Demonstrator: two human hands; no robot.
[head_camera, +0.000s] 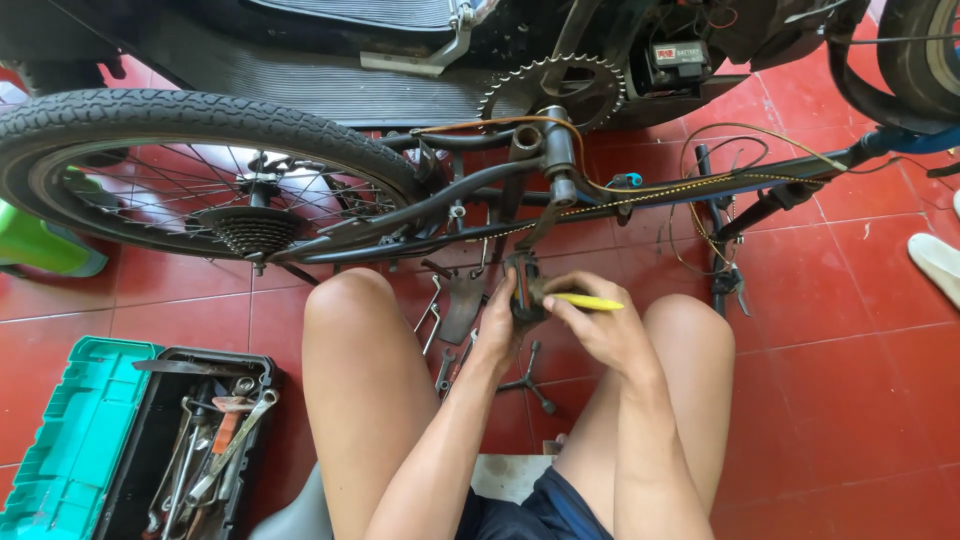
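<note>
The left hand (497, 322) is wrapped around a dark bicycle pedal (526, 290), the fingers pressed on its side and the thumb up along it; the right hand (598, 325) is closed in a pinch on a yellow-handled tool (585, 301), whose tip meets the pedal just beside the left thumb. The pedal hangs at the end of the crank arm (545, 215), low between the two bare knees of the seated person, a little above the floor; the crank goes up to the toothed chainring (553, 88) of a dark bicycle frame (640, 200) that lies across the view, with orange and yellow cables along it. Below the hands, on the red tiled floor (830, 330), there are a three-way wrench (528, 377), some spanners (445, 368) and a flat grey metal piece (460, 305); I cannot tell what this piece is. To the left stands the rear wheel (190, 170) with its sprocket cluster (252, 232); nearer, at the lower left, an open toolbox (190, 440) with a teal lid (75, 440) holds wrenches and pliers. A green object (35, 245) is at the left edge.
</note>
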